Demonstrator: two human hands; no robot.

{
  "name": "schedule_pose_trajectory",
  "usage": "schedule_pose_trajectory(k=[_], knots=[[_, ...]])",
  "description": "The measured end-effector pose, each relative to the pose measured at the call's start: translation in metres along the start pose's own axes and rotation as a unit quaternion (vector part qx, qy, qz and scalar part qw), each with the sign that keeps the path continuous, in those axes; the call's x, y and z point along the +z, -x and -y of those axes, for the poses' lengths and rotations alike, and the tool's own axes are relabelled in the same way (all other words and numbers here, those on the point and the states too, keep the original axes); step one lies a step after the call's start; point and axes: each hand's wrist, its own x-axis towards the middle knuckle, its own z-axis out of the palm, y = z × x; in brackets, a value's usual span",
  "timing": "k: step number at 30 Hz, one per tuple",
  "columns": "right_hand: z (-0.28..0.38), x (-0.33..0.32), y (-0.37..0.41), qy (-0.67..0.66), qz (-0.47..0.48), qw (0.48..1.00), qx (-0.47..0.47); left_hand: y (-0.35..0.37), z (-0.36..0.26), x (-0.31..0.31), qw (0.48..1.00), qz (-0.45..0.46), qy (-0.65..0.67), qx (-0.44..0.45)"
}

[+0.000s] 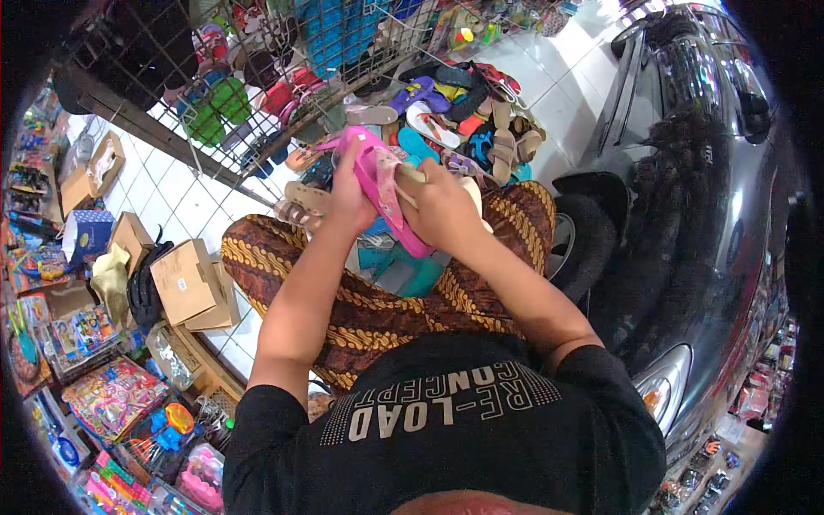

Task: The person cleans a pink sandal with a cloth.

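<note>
A bright pink sandal (367,163) is held up in front of my lap, its sole tilted lengthwise between my hands. My left hand (348,190) is closed around its left side. My right hand (445,206) is closed at the sandal's right side, with a beige strip (410,174) showing by the fingers. A pale patterned strap (384,182) runs along the pink sole. What the right fingers grip is partly hidden behind the hand. Beyond lies a pile of sandals, including a white one (432,124) and a purple one (418,96).
Wire racks hung with footwear, among them green sandals (227,100), stand ahead to the left. A dark car (687,223) is close on my right. Cardboard boxes (184,279) and packaged toys (116,396) lie to the left on the tiled floor (202,199).
</note>
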Motion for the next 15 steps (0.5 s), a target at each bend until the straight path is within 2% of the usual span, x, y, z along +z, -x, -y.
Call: schedule_pose_trajectory(k=[2, 4, 6, 7, 10, 13, 15], knots=[[0.002, 0.008, -0.004, 0.04, -0.007, 0.999, 0.016, 0.002, 0.007, 0.004, 1.0, -0.019, 0.013, -0.01], [-0.004, 0.017, -0.004, 0.074, -0.019, 0.997, 0.006, 0.006, 0.002, 0.007, 1.0, -0.012, 0.0, 0.019], [-0.007, 0.022, -0.004, 0.054, 0.004, 0.998, 0.018, 0.003, -0.002, 0.002, 1.0, -0.013, 0.012, 0.025], [-0.007, 0.022, -0.005, 0.045, 0.014, 0.999, 0.022, 0.003, -0.004, -0.001, 0.999, 0.018, 0.021, 0.037], [0.003, 0.004, -0.002, 0.035, 0.09, 0.994, 0.06, 0.012, -0.009, 0.012, 0.996, -0.008, -0.029, 0.089], [0.011, -0.013, 0.009, 0.054, 0.101, 0.993, 0.038, 0.01, -0.012, 0.012, 0.996, -0.005, -0.016, 0.093], [0.005, -0.016, 0.022, -0.006, 0.13, 0.991, 0.016, 0.006, -0.021, -0.001, 0.995, 0.006, 0.013, 0.095]])
